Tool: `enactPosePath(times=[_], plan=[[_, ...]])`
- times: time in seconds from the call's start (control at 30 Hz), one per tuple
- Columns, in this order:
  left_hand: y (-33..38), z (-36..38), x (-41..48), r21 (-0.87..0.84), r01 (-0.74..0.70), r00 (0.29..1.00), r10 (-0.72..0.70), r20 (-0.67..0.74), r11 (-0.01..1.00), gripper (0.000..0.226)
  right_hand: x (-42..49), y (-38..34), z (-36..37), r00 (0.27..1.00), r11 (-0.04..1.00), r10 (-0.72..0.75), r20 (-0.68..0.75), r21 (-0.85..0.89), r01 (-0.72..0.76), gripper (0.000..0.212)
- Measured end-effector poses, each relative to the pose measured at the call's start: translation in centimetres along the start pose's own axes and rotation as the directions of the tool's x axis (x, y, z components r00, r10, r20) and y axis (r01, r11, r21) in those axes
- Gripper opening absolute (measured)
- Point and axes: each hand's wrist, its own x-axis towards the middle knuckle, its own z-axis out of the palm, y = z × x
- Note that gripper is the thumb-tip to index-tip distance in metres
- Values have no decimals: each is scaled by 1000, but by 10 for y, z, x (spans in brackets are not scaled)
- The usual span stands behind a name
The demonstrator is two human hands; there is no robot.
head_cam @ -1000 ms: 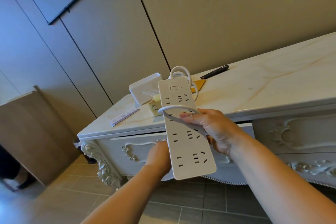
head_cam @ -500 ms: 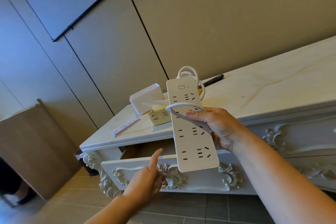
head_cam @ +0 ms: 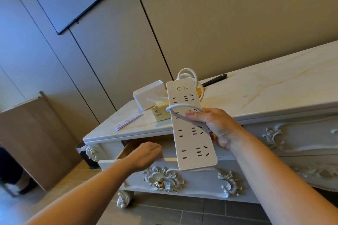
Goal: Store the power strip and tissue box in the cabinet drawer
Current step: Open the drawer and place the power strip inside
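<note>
White carved cabinet [head_cam: 301, 139] with marble top; behind the gripped strip lie yellow tissue box [head_cam: 161, 111], white box [head_cam: 149, 95], black pen [head_cam: 214, 80], left of it a paper slip [head_cam: 128, 120] (text unreadable).

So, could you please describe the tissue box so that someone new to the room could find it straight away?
Start at the long pale marble-topped cabinet against the wall and go to its left end. There, just behind the power strip that the right hand holds up, the tissue box sits on the top. It is the yellow box with a tissue poking out, in front of a plain white box.
</note>
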Motion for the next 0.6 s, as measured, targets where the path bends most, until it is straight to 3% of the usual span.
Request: enactPosePath(times=[0.1, 0.27, 0.4, 0.6], plan=[[4, -4, -1, -109, 79, 996, -73, 57, 991, 44, 0, 2, 0, 1000, 1000, 1, 3, -9, -1, 18], [17, -10, -9, -179, 255, 942, -203, 268, 950, 56, 1, 5, -1, 1000, 999, 4, 18, -41, -4, 13], [15, -10, -11, -72, 351, 878, -301, 372, 934, 63, 2, 7, -2, 1000, 997, 8, 21, -79, -7, 17], [11, -8, -12, 25, 384, 809, -350, 472, 923, 66, 5, 10, -2, 1000, 996, 5, 16, -91, -4, 19]])
